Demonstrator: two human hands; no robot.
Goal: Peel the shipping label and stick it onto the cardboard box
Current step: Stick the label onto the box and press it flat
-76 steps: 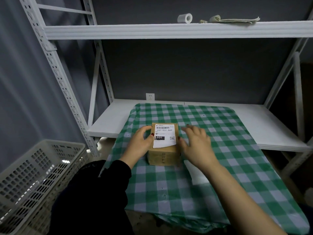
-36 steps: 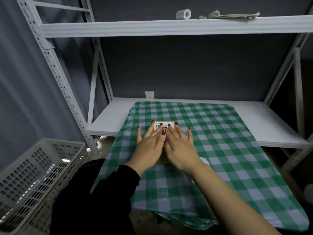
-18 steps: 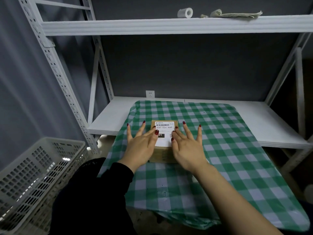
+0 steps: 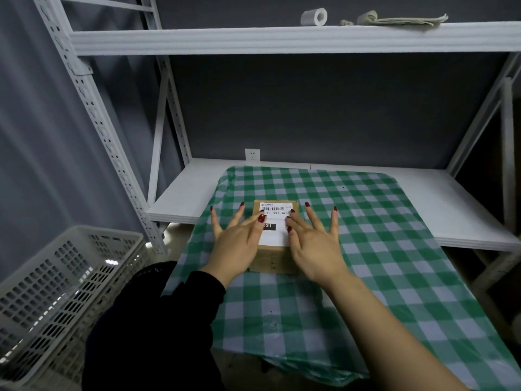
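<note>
Since a second ago your two hands have slid apart from the middle of the label toward its edges. Lower left of the frame holds one white perforated basket (image 4: 60,280). Your left hand (image 4: 235,239) and right hand (image 4: 313,244) lie flat with fingers spread wide, gripping nothing, on either side of the one cardboard box (image 4: 272,259) near the frame's centre on the green checked cloth (image 4: 380,249) covering the table. One shipping label (image 4: 275,225) is stuck on the box top between your hands; it shows a barcode, "031-031-A60" and a black "031". Your left thumb and two right fingertips touch it. Farther, a wall socket (image 4: 252,155); upper right, one tape roll (image 4: 313,16) and one folded cloth (image 4: 400,19) sit on the shelf (image 4: 253,40).
</note>
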